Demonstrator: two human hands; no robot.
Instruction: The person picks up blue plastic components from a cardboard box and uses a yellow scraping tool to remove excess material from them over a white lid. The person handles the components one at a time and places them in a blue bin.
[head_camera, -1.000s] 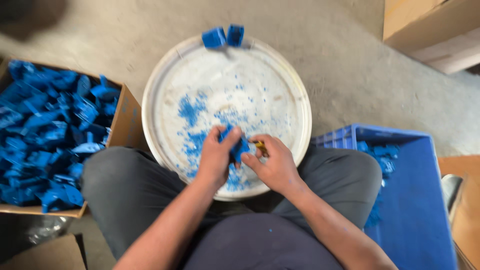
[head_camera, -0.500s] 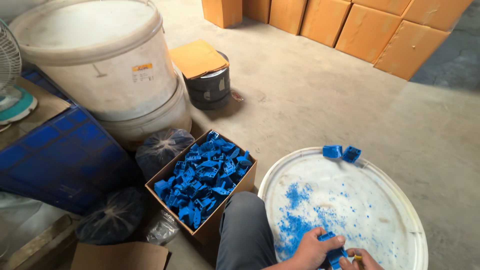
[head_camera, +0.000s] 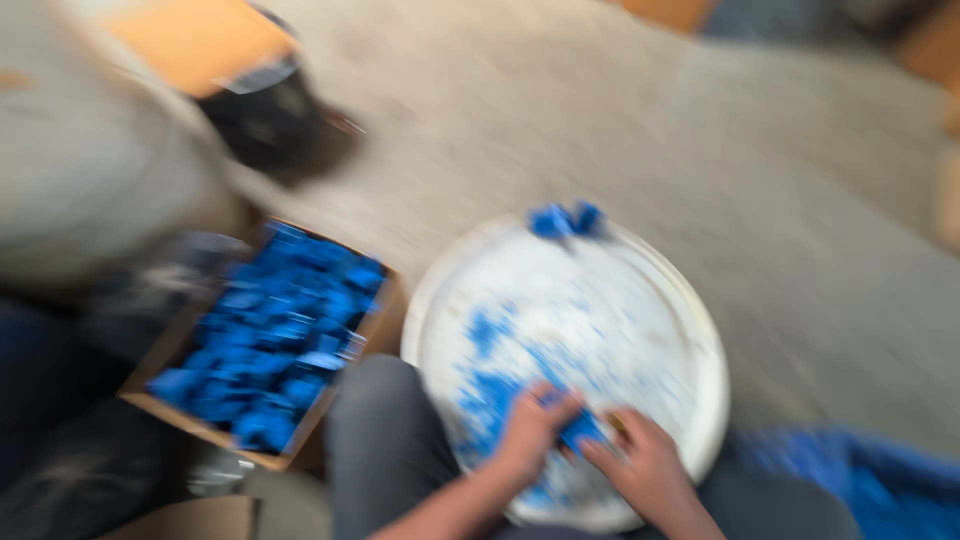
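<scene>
Holding: left hand (head_camera: 530, 430) and right hand (head_camera: 645, 465) both pinch one small blue piece (head_camera: 580, 430) between curled fingers; blur hides finer detail.
Doing it well: I'd judge a firm, steady grip low over the white round tray (head_camera: 680, 300) serves best.
Around: blue pair (head_camera: 565, 220) at twelve o'clock on the rim; cardboard box of blue pieces (head_camera: 270, 330) at nine.

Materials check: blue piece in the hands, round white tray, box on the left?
Blue piece, between left hand and right hand: likely moulded plastic, given its uniform saturated blue; blur hides the finish.
Round white tray: plastic or painted metal, unclear; raised rim, blue flecks on it.
Box of blue pieces: cardboard, matte brown walls.
</scene>
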